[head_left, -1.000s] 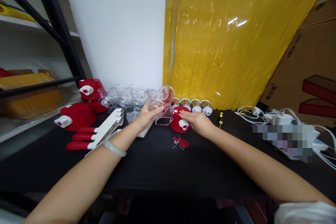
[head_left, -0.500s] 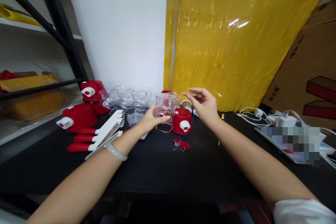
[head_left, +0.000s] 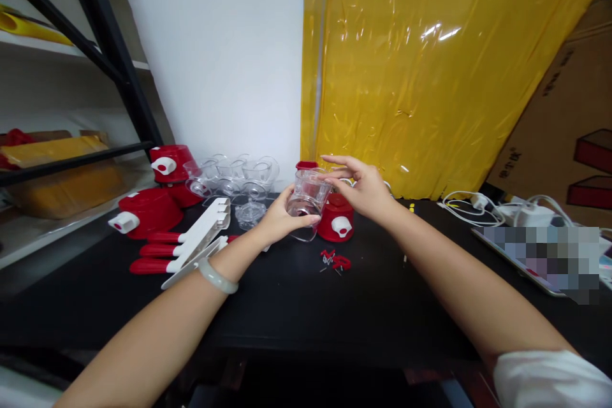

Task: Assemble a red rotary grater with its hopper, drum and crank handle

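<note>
hands (head_left: 280, 220) (head_left: 364, 191) at clear plastic container (head_left: 310, 191)

On the table (head_left: 296, 309): handles (head_left: 150, 266) left, charger (head_left: 533, 213) right, small parts (head_left: 341, 262) before the middle housing (head_left: 336, 213).

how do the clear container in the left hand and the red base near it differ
The clear container is see-through; the red base is opaque. The left hand holds the container; the base stands on the black table. The base has a white knob; the container shows none.
</note>
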Demonstrator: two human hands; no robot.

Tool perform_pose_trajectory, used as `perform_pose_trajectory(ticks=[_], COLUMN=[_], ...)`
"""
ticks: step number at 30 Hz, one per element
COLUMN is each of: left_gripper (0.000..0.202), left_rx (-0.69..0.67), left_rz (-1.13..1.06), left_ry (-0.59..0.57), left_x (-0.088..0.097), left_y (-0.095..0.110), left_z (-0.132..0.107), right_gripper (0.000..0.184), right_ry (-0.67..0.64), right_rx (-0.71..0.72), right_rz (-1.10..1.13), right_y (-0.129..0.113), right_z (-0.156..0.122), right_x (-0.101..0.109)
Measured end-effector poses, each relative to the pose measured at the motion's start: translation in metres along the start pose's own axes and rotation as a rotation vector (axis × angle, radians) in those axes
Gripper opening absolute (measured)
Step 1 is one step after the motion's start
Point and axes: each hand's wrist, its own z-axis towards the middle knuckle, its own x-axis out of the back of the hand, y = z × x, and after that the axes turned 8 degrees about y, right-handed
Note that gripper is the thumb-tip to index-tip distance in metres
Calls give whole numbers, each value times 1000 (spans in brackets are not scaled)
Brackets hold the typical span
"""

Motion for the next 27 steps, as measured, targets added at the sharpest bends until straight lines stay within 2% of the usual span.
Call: perform_pose_trajectory(ticks=[13, 18, 20, 23, 25, 27], left_gripper=[84, 82, 82, 84, 92, 97], left_rx=[6, -11, 0, -6, -76, -145], left_rz=[2, -1, 12, 22, 29, 35], left_ry=[13, 29, 40, 58, 96, 150], left_x=[0, 0, 0, 1, 1, 1], left_y=[1, 2, 2, 0, -3, -5], left_z=[0, 0, 0, 0, 0, 2], right_gripper=[36, 34, 28, 23, 24, 31], right_ry=[-69, 85, 142, 160, 146, 69], right_rx=[83, 2, -14, -7, -45, -104], right_rz=[-48, -42, -88, -189, -291, -438], right_y=[-6, 6, 14, 24, 29, 34], right_z=[1, -3, -4, -6, -9, -14], right_x=[4, 9, 12, 15, 13, 9])
